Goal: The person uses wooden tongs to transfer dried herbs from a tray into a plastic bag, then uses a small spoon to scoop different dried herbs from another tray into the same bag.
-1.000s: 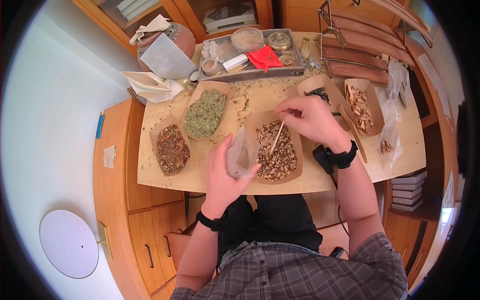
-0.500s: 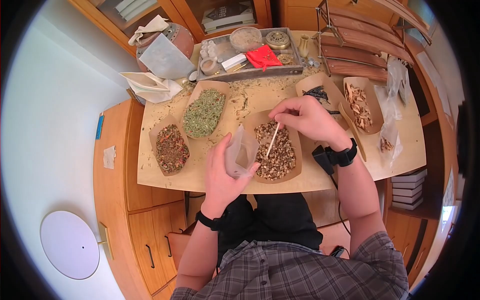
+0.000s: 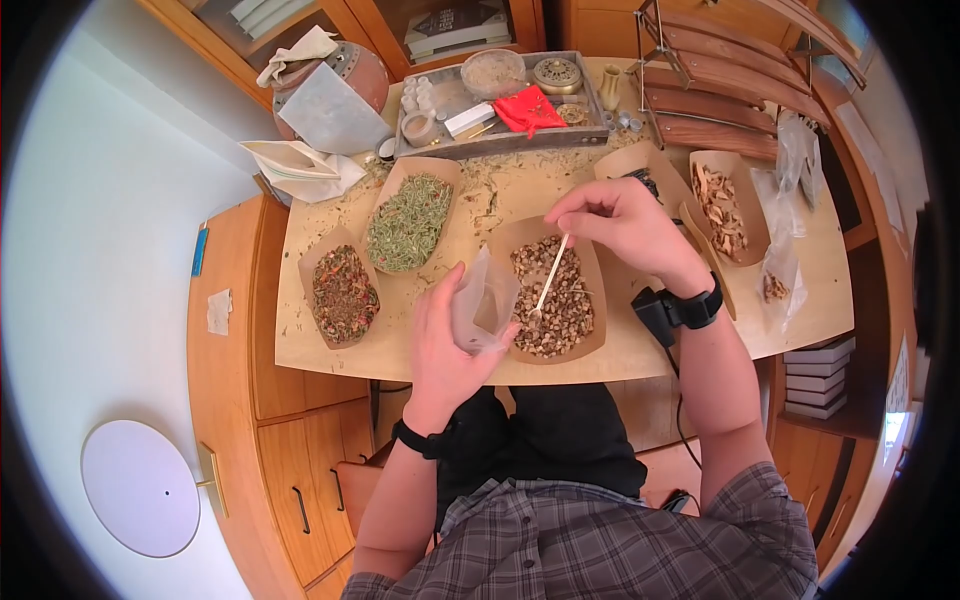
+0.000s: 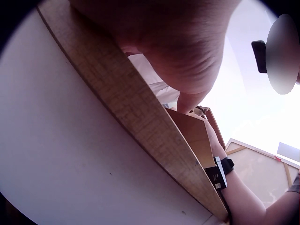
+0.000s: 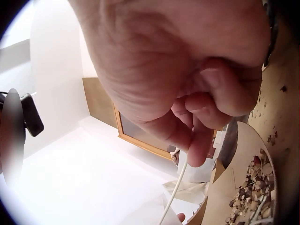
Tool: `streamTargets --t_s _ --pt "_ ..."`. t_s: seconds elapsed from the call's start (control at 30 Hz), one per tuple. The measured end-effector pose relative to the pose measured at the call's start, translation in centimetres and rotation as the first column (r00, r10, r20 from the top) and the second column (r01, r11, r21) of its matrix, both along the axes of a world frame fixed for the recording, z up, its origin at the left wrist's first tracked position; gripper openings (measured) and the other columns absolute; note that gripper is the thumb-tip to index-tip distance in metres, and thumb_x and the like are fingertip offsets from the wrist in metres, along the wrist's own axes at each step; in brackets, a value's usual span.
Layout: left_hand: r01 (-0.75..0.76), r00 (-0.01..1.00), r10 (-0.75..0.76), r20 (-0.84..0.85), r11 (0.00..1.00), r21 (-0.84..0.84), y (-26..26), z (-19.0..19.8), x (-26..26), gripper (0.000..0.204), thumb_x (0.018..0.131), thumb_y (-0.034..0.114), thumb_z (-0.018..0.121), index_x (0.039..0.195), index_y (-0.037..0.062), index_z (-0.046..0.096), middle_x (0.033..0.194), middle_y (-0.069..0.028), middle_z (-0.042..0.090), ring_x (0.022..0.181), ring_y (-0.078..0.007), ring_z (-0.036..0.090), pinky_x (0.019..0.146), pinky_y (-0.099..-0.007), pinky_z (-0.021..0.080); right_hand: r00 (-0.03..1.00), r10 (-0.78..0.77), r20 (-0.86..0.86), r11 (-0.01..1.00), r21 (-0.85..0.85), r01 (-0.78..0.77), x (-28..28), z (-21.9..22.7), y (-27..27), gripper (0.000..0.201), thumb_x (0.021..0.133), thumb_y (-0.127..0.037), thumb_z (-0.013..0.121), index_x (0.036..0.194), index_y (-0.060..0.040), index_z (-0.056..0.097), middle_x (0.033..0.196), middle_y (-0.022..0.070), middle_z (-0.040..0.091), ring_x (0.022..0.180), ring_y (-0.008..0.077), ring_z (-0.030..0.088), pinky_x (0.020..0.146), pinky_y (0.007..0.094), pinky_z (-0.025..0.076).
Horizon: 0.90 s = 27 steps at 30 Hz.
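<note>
My left hand [image 3: 447, 335] holds a translucent pouch [image 3: 486, 300] with its mouth open, the thumb on the near side and the fingers behind. The pouch stands at the left edge of a brown paper tray [image 3: 592, 345] of chopped brown dried pieces [image 3: 560, 305]. Over that tray my right hand [image 3: 638, 228] pinches a thin pale spoon [image 3: 552, 272] between thumb and forefinger. Its lower end reaches the dried pieces near the pouch. In the right wrist view the spoon handle [image 5: 174, 194] hangs down from the fingertips, the other fingers curled.
Left lie paper trays of green herb [image 3: 409, 222] and mixed red-brown herb [image 3: 344, 293]. Right are trays of dark strips [image 3: 640, 180] and pale shavings [image 3: 720, 210], a wooden stick [image 3: 712, 250] and plastic bags [image 3: 790, 230]. A grey tray [image 3: 500, 142] of jars and a wooden rack [image 3: 735, 90] stand behind.
The spoon's lower end has shifted slightly left and nearer to me among the dried pieces, and its handle tilts more. The left hand and the pouch have stayed almost still.
</note>
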<state>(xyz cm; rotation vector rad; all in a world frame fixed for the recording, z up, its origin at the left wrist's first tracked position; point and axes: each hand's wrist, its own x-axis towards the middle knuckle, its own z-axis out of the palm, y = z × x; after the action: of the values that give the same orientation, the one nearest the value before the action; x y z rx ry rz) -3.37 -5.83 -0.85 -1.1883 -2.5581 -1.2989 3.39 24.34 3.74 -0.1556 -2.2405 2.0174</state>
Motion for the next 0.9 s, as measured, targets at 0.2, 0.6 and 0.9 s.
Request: streamTargets --t_s 0.2,0.6,0.9 --pt "-0.005 1.0 0.006 0.009 1.0 -0.02 0.0 0.1 0.1 0.096 0.083 0.03 0.098 0.161 0.0004 0.05 0.144 -0.0228 0.062 0.133 -0.0396 0.063 0.114 -0.0487 0.05 0.987 -0.13 0.096 0.98 -0.141 0.143 0.6 1.7 -0.2 0.02 0.108 -0.011 0.075 0.122 0.0006 0.082 0.099 0.0035 0.081 0.092 0.0073 0.073 0.084 0.0265 0.058" --pt "-0.002 1.0 0.002 -0.004 1.0 -0.02 0.1 0.1 0.1 0.097 0.084 0.031 0.099 0.161 0.0006 0.049 0.144 -0.0226 0.063 0.132 -0.0395 0.064 0.113 -0.0485 0.051 0.986 -0.156 -0.058 0.987 -0.056 0.153 0.5 1.5 -1.0 0.023 0.108 -0.014 0.077 0.125 0.0012 0.081 0.103 0.0039 0.082 0.096 0.007 0.073 0.089 0.0254 0.057" --pt "-0.002 1.0 0.002 0.01 1.0 -0.018 0.1 0.2 0.1 0.097 0.084 0.031 0.099 0.161 0.0006 0.05 0.143 -0.0223 0.063 0.131 -0.039 0.064 0.112 -0.0481 0.051 0.972 -0.22 -0.081 0.975 -0.035 0.218 0.6 1.4 -1.0 0.021 0.107 -0.014 0.078 0.122 -0.0009 0.083 0.099 0.0009 0.08 0.092 0.0035 0.068 0.084 0.0235 0.054"
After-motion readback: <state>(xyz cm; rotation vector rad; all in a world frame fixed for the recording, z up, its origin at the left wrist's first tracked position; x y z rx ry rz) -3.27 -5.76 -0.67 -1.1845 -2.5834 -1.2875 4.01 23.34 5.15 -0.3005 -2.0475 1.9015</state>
